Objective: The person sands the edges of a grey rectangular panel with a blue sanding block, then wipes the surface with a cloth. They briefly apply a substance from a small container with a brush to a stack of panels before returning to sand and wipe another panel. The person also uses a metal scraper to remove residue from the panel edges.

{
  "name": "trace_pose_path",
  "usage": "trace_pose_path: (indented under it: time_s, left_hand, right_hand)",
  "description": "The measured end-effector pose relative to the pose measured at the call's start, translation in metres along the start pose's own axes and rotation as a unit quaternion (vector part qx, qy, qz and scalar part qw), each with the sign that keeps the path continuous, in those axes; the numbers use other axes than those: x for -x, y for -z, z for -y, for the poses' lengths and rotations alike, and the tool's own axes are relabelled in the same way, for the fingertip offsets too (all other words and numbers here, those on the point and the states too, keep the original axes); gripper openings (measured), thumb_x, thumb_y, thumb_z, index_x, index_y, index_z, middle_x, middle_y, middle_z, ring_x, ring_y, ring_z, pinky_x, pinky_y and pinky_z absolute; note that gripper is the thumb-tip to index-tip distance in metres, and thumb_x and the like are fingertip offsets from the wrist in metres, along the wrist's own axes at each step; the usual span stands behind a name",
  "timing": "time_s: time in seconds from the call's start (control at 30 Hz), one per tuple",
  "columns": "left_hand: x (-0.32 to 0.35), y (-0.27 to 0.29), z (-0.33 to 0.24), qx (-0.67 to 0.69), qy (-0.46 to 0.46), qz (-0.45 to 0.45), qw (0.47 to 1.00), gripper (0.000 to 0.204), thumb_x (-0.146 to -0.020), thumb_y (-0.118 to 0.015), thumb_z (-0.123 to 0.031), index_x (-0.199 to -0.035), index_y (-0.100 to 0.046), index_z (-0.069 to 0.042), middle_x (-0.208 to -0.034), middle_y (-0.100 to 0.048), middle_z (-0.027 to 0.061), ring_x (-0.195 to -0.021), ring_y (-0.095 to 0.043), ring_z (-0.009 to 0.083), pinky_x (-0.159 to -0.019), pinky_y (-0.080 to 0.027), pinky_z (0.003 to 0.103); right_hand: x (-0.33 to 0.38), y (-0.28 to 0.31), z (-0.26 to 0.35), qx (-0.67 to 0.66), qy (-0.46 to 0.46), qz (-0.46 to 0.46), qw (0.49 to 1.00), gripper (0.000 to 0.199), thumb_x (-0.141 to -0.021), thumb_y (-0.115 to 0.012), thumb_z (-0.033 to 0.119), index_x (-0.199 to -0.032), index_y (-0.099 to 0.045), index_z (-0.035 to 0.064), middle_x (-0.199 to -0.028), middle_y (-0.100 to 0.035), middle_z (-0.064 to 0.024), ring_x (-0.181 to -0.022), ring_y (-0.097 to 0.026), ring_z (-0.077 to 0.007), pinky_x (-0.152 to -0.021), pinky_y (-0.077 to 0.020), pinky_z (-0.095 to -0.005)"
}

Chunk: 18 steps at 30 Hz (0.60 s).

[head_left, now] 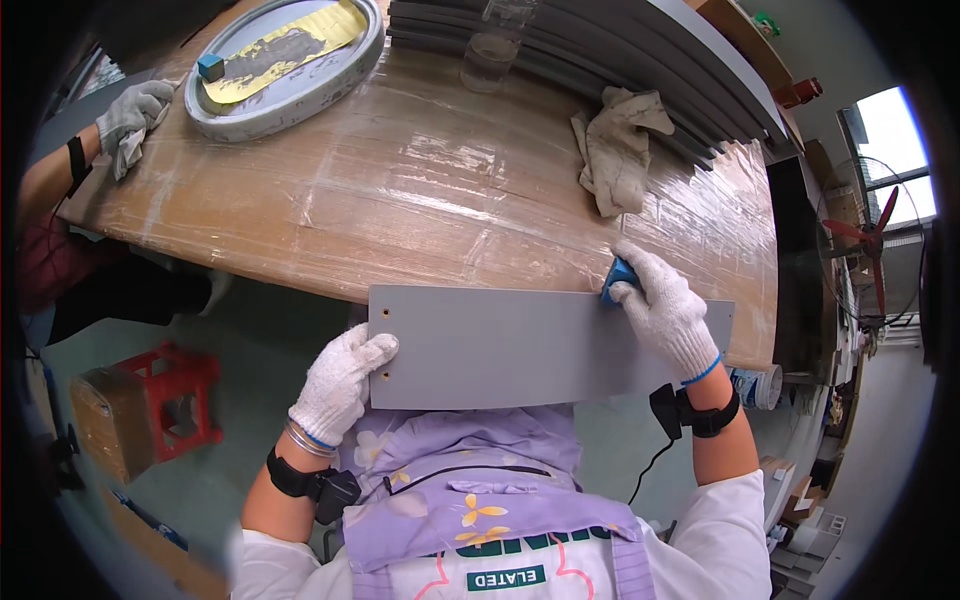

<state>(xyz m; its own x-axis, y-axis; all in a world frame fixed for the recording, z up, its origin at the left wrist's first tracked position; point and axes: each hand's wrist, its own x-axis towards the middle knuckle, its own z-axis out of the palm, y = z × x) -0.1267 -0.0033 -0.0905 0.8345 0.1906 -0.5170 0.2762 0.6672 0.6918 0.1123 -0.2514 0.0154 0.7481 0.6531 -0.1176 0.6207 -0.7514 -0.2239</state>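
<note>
A flat grey panel (500,350) with small holes near its ends lies across my lap, its far edge against the table's front edge. My left hand (340,380), in a white knit glove, is closed on the panel's left end, thumb on top. My right hand (665,315), gloved too, pinches a small blue block (618,280) at the panel's far edge, toward the right end. The underside of the panel and the fingers beneath it are hidden.
On the film-covered table (400,190) are a round grey tray (205,118) with a paste-smeared yellow sheet (340,25) and blue cube (210,67), a rag (620,150), a clear jar (490,65) and stacked grey panels (600,50). A co-worker's gloved hand (135,120) rests at left. Below stands a red stool (185,400).
</note>
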Motion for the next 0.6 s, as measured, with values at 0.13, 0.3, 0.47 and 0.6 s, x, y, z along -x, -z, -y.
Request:
trace_pose_path:
  time_s: [0.13,0.3,0.47,0.6]
  left_hand:
    - [0.002,-0.011,-0.01,-0.049,0.008,-0.029,0.998,0.038,-0.095,-0.055,-0.02,-0.125,-0.054,0.004,-0.11,-0.064,0.0079,-0.096,-0.063,0.0139,-0.088,-0.051,0.027]
    - [0.003,-0.016,-0.005,-0.03,-0.028,-0.049,0.998,0.035,-0.095,-0.057,-0.018,-0.122,-0.056,0.004,-0.109,-0.065,0.0074,-0.096,-0.061,0.0132,-0.088,-0.05,0.027]
    - [0.005,-0.016,-0.002,-0.023,-0.04,-0.068,0.997,0.03,-0.094,-0.054,-0.013,-0.119,-0.058,0.003,-0.108,-0.065,0.0082,-0.098,-0.063,0.016,-0.089,-0.05,0.03]
    - [0.008,-0.029,-0.007,-0.009,-0.034,-0.086,0.996,0.02,-0.094,-0.055,-0.012,-0.11,-0.06,0.0,-0.102,-0.065,0.0054,-0.094,-0.063,0.015,-0.085,-0.051,0.029]
  right_hand:
    - [0.005,-0.001,-0.008,-0.016,-0.011,-0.029,0.999,0.043,-0.09,-0.061,0.022,-0.131,-0.05,0.0118,-0.114,-0.061,-0.0161,-0.108,-0.058,-0.0378,-0.09,-0.0489,-0.045]
    - [-0.016,-0.019,0.049,-0.119,0.098,0.017,0.988,0.043,-0.091,-0.061,0.023,-0.131,-0.05,0.011,-0.118,-0.059,-0.0165,-0.108,-0.057,-0.0372,-0.092,-0.0473,-0.0444]
    - [-0.01,-0.003,0.001,-0.065,0.083,0.036,0.994,0.041,-0.092,-0.06,0.02,-0.13,-0.05,0.0104,-0.114,-0.059,-0.0161,-0.108,-0.056,-0.0361,-0.091,-0.0478,-0.0447]
    - [0.014,0.015,-0.102,0.04,-0.028,-0.016,0.999,0.038,-0.093,-0.055,0.022,-0.13,-0.052,0.0119,-0.108,-0.061,-0.015,-0.104,-0.058,-0.0365,-0.089,-0.0487,-0.046]
